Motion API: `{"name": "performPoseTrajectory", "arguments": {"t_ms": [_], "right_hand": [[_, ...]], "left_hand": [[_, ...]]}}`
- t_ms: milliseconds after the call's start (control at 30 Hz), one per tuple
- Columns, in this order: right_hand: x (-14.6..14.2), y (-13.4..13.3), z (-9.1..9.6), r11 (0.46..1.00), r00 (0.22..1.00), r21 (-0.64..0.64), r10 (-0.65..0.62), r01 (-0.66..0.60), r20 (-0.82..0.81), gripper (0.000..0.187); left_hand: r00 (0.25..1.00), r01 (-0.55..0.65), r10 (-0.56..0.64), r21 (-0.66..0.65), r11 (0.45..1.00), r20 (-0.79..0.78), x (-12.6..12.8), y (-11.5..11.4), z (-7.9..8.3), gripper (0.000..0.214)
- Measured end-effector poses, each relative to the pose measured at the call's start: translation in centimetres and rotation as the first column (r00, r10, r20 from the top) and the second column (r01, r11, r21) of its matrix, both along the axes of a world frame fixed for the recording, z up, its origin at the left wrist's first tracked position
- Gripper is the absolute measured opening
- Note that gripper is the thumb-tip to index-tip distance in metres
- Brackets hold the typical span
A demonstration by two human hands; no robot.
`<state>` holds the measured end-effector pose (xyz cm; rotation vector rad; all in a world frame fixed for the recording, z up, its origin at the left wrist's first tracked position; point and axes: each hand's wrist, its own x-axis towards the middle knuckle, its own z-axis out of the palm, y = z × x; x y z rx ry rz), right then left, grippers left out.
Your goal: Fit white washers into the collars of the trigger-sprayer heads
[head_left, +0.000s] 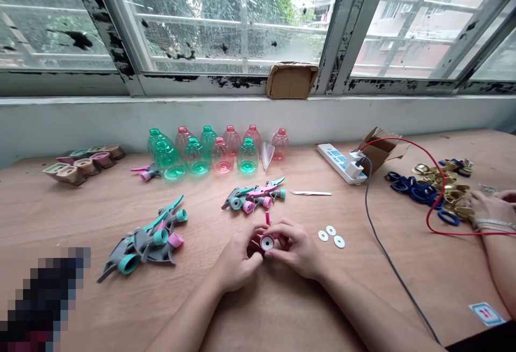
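i read both grips as narrow: the left hand [237, 261] and the right hand [296, 250] pinch a white-faced sprayer cap [266, 242] between the fingertips at centre, its bore turned up toward me, which seems to keep the opening unobstructed. a pink tube [267, 218] stands just beyond it at 12 o'clock; i cannot tell if the two join. white washers [331, 236] lie flat at 2 o'clock, spread so that each can be lifted singly. trigger sprayer heads [253, 197] are heaped further out at 12 o'clock, with tweezers [310, 193] beside them at 1 o'clock, and plastic bottles [213, 153] stand grouped behind.
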<state>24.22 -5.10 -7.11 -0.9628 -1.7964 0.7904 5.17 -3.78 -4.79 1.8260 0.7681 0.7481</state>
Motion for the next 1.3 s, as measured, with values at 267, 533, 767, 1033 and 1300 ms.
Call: {"name": "performPoseTrajectory", "arguments": {"t_ms": [267,533,767,1033,1300], "right_hand": [[0.0,0.1,0.0,1.0,0.998,0.021,0.01,-0.012,0.056,0.036],[-0.1,0.1,-0.2,0.999,0.995,0.036,0.004,-0.007,0.096,0.024],[0.2,0.3,0.0,1.0,0.993,0.017,0.013,-0.015,0.121,0.023],[0.1,0.2,0.6,0.994,0.98,0.11,-0.003,-0.019,0.198,0.019],[0.3,0.3,0.4,0.997,0.983,0.082,-0.011,-0.004,0.181,0.025]], "left_hand": [[0.997,-0.077,0.075,-0.053,0.996,-0.025,0.5,0.0,0.3,0.021],[0.993,-0.119,0.118,-0.055,0.991,-0.016,0.7,0.0,0.4,0.02],[0.994,-0.113,0.112,-0.078,0.991,-0.007,0.8,0.1,0.3,0.019],[0.983,-0.118,0.139,-0.16,0.98,0.121,1.2,0.3,0.1,0.016],[0.98,-0.14,0.169,-0.235,0.962,0.108,1.3,0.1,0.0,0.019]]}}
